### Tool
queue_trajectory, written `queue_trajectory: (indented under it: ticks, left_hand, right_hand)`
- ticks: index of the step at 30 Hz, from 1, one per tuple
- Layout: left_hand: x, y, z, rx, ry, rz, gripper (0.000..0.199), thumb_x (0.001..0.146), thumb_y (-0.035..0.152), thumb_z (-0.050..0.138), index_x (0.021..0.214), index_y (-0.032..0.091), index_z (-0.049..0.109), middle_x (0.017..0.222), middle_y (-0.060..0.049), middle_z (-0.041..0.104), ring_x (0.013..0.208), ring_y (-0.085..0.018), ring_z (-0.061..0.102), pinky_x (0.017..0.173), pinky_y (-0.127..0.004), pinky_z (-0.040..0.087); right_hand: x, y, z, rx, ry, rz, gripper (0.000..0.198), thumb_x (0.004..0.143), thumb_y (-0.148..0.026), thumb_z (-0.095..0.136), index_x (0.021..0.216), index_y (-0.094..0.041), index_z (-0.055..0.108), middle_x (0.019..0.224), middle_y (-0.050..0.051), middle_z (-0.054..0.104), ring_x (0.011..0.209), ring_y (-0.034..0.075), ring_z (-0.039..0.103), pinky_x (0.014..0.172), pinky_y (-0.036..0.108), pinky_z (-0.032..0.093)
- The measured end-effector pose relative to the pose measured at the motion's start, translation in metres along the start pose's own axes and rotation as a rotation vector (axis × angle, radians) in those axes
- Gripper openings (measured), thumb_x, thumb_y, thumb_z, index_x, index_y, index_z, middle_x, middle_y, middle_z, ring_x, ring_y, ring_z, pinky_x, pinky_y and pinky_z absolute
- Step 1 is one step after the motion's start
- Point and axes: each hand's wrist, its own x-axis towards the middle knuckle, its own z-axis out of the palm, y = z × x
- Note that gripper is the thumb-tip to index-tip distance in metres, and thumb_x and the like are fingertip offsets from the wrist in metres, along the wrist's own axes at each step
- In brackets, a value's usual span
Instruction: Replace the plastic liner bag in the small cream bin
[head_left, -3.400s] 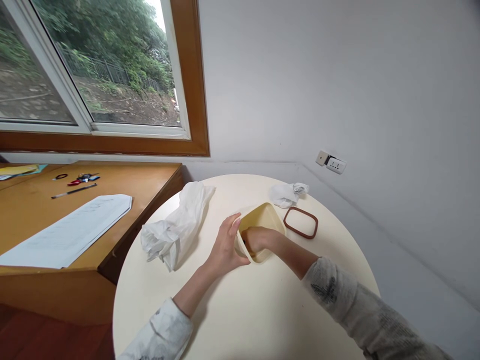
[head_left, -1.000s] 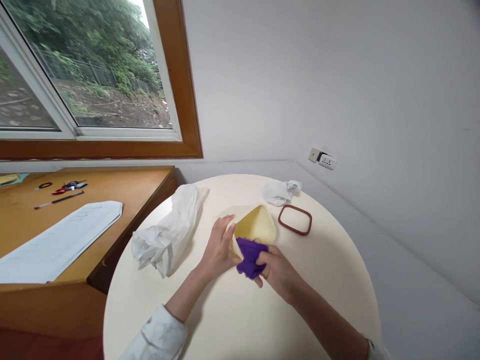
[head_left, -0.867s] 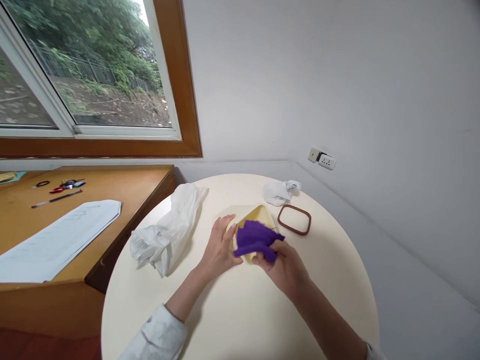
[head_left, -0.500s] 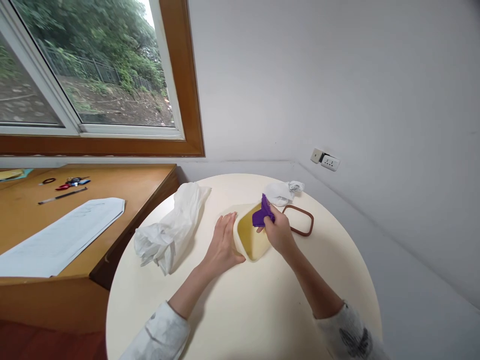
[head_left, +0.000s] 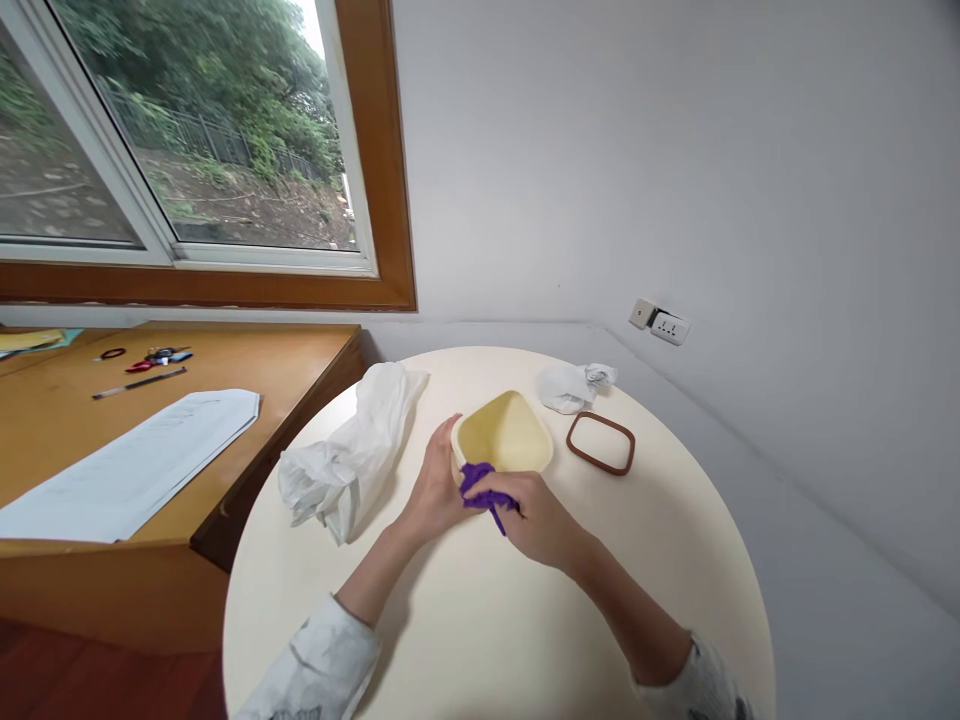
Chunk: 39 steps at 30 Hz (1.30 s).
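A pale yellow bin (head_left: 510, 435) with rounded corners stands on the round table (head_left: 570, 620), its open top tipped toward me. My left hand (head_left: 436, 485) is wrapped round its left side, gripping it. My right hand (head_left: 536, 515) is closed on a purple cloth (head_left: 478, 488), which lies against the near-left rim and hides part of it. Right of the bin a brown rounded frame (head_left: 601, 443) lies flat on the table.
To the left lies a crumpled white plastic bag (head_left: 352, 450); a smaller knotted white bag (head_left: 574, 387) sits at the back right. The wooden desk (head_left: 300, 365) holds papers (head_left: 142, 465), a pen (head_left: 139, 383) and keys (head_left: 161, 358). A wall socket (head_left: 670, 327) is behind.
My right hand has brought the purple cloth from the bin's far right side to its near-left rim. The bin has turned, and its opening faces me more.
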Motion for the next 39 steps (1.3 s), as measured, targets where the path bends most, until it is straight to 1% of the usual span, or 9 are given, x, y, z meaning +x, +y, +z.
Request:
queue_trajectory:
  ticks: [3, 7, 13, 17, 21, 24, 28, 31, 39]
  left_hand:
    - [-0.002, -0.005, -0.005, -0.034, 0.035, -0.042, 0.109, 0.053, 0.034, 0.076, 0.138, 0.026, 0.009, 0.14, -0.013, 0.025, 0.13, -0.037, 0.022, 0.104, -0.054, 0.027]
    - [-0.001, -0.004, -0.009, -0.098, 0.11, -0.178, 0.112, 0.053, 0.032, 0.077, 0.138, 0.032, 0.004, 0.141, -0.01, 0.024, 0.132, -0.034, 0.02, 0.105, -0.055, 0.023]
    - [0.001, 0.0, -0.012, -0.168, 0.134, -0.25, 0.102, 0.055, 0.026, 0.076, 0.137, 0.027, 0.015, 0.137, -0.009, 0.031, 0.127, -0.03, 0.031, 0.105, -0.046, 0.027]
    - [0.003, -0.005, -0.011, -0.282, 0.156, -0.242, 0.101, 0.057, 0.026, 0.076, 0.137, 0.025, 0.015, 0.138, -0.011, 0.03, 0.127, -0.029, 0.031, 0.106, -0.042, 0.027]
    - [0.007, -0.013, -0.007, -0.395, 0.155, -0.248, 0.1, 0.061, 0.03, 0.074, 0.139, 0.025, 0.011, 0.141, -0.011, 0.027, 0.129, -0.026, 0.029, 0.107, -0.042, 0.026]
    - [0.005, -0.022, -0.004, -0.395, 0.158, -0.274, 0.1, 0.065, 0.034, 0.071, 0.14, 0.026, 0.007, 0.144, -0.011, 0.021, 0.132, -0.026, 0.023, 0.108, -0.042, 0.024]
    - [-0.001, -0.029, 0.0, -0.213, 0.132, -0.322, 0.101, 0.064, 0.036, 0.071, 0.141, 0.025, 0.006, 0.146, -0.011, 0.015, 0.134, -0.028, 0.016, 0.109, -0.044, 0.018]
    - [-0.003, -0.032, 0.003, -0.09, 0.118, -0.304, 0.099, 0.066, 0.035, 0.07, 0.141, 0.023, 0.006, 0.144, -0.013, 0.019, 0.133, -0.029, 0.019, 0.108, -0.047, 0.02]
    - [-0.006, -0.047, 0.014, 0.049, 0.201, -0.303, 0.076, 0.076, 0.031, 0.058, 0.138, 0.025, 0.014, 0.138, -0.013, 0.026, 0.126, -0.029, 0.029, 0.098, -0.049, 0.033]
  right_hand:
    - [-0.018, -0.002, -0.013, 0.193, 0.063, 0.156, 0.044, 0.071, -0.005, 0.034, 0.1, -0.02, 0.064, 0.092, 0.003, 0.067, 0.079, 0.015, 0.059, 0.071, 0.029, 0.047]
    - [-0.041, 0.015, -0.038, 0.44, 0.385, 0.401, 0.038, 0.069, -0.01, 0.039, 0.097, -0.016, 0.064, 0.085, 0.003, 0.067, 0.079, 0.017, 0.06, 0.071, 0.03, 0.047]
    - [-0.06, 0.05, -0.072, 0.432, 0.598, 0.779, 0.023, 0.067, -0.033, 0.061, 0.077, -0.013, 0.066, 0.075, 0.005, 0.066, 0.074, 0.019, 0.06, 0.063, 0.027, 0.046]
    - [-0.059, 0.069, -0.091, 0.353, 0.649, 0.779, 0.039, 0.068, -0.043, 0.061, 0.086, -0.01, 0.065, 0.077, 0.008, 0.066, 0.077, 0.022, 0.06, 0.066, 0.029, 0.046]
    - [-0.051, 0.091, -0.108, -0.245, 0.841, 0.593, 0.039, 0.078, -0.044, 0.046, 0.092, -0.012, 0.062, 0.083, 0.008, 0.064, 0.076, 0.021, 0.058, 0.067, 0.031, 0.045]
    - [-0.048, 0.11, -0.11, -0.657, 0.541, 0.444, 0.033, 0.081, -0.03, 0.038, 0.104, -0.016, 0.058, 0.101, 0.01, 0.062, 0.092, 0.022, 0.056, 0.081, 0.034, 0.042]
    - [-0.056, 0.134, -0.095, -0.843, -0.006, 0.53, 0.045, 0.083, -0.032, 0.036, 0.125, -0.019, 0.046, 0.134, 0.01, 0.044, 0.124, 0.022, 0.037, 0.103, 0.043, 0.021]
    - [-0.061, 0.144, -0.083, -0.874, 0.008, 0.61, 0.048, 0.089, -0.037, 0.022, 0.133, -0.023, 0.035, 0.139, 0.005, 0.038, 0.13, 0.018, 0.028, 0.106, 0.042, 0.014]
    - [-0.041, 0.167, -0.077, -0.994, 0.287, 0.531, 0.038, 0.09, -0.027, 0.028, 0.114, -0.013, 0.055, 0.112, 0.012, 0.06, 0.105, 0.02, 0.052, 0.093, 0.036, 0.029]
